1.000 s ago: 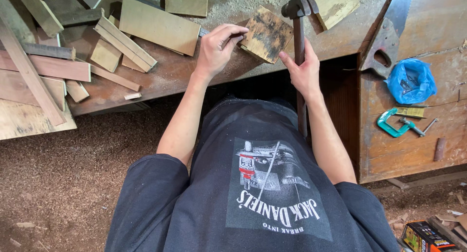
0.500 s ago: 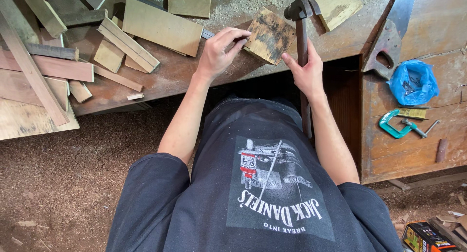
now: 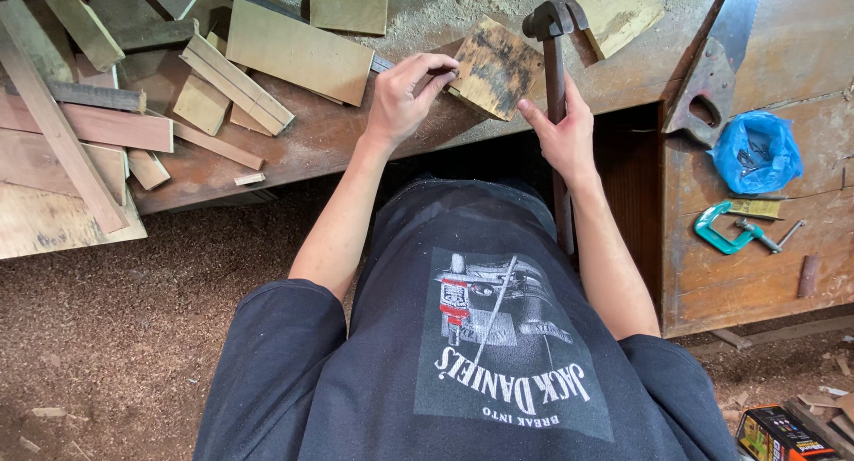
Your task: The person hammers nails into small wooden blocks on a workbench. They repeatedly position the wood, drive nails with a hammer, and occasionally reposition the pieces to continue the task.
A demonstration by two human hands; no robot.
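Table [image 3: 356, 145] w/ sawdust runs across the top, offcuts piled at 10 o'clock. Handsaw [image 3: 712, 87] lies at 2 o'clock; blue bag [image 3: 756, 154] and green clamp [image 3: 725, 234] sit on a lower board at 3. Dark stained wood block [image 3: 496, 67] rests at 12, near the table edge. Left hand [image 3: 405, 96] pinches at the block's left corner, fingertips together. Right hand [image 3: 562, 132] is wrapped round the hammer [image 3: 553, 34] handle, head up just right of the block.

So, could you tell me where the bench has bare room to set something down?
Bare: the sawdust strip between square board and dark block; the side bench below the clamp. Crowded: offcuts at left.
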